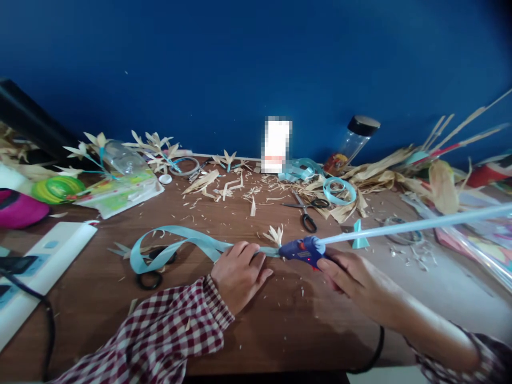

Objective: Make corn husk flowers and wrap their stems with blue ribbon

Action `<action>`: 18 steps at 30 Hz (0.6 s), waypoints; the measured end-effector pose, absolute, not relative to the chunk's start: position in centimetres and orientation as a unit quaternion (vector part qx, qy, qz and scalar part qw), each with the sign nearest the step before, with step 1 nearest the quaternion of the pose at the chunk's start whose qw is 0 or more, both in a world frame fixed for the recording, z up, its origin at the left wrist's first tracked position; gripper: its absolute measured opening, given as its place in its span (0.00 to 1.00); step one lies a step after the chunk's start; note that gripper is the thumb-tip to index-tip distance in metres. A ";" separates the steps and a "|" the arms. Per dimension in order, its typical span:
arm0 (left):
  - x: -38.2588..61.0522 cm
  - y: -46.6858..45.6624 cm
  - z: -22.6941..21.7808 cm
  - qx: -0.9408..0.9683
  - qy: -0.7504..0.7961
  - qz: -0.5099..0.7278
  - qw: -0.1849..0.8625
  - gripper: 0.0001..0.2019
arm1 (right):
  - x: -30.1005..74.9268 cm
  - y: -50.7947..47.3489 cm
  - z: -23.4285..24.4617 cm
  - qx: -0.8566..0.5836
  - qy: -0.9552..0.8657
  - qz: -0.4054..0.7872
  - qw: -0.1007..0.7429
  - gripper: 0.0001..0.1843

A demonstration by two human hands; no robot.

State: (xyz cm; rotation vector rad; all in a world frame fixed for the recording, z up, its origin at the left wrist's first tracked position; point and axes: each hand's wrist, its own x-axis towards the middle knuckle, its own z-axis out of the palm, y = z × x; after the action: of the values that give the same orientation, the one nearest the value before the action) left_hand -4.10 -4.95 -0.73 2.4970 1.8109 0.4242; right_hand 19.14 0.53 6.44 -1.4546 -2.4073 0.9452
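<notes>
My left hand (240,273) is closed on a light blue ribbon (176,245), pinning it to the wooden table (280,320); the ribbon loops off to the left. My right hand (352,277) grips a blue glue gun (302,250), whose nozzle points left at the ribbon end beside my left fingers. A long pale blue stick (416,226) runs from behind the gun up to the right. A small dried husk flower (275,234) lies just above the gun's tip.
Black-handled scissors (306,209) lie behind the gun, another pair (154,269) under the ribbon loop. Husk scraps (224,186), ribbon rolls (339,191), a clear jar (352,141), husk flowers (152,144) and a white power strip (44,261) crowd the table.
</notes>
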 end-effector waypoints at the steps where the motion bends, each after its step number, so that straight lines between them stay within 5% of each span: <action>1: -4.1 -4.9 -0.7 0.801 0.582 0.138 0.016 0.13 | 19.2 0.7 6.6 -0.488 -0.809 0.318 0.077 0.20; 18: -4.3 -4.8 -0.9 0.805 0.576 0.142 0.023 0.14 | 18.8 1.7 6.1 -0.392 -0.879 0.271 0.029 0.23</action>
State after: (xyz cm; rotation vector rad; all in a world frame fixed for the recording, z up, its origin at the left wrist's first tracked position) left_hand -4.27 -4.83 -0.85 2.4918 1.7848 0.4386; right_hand 18.76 1.68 6.06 -1.2084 -2.7115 0.8373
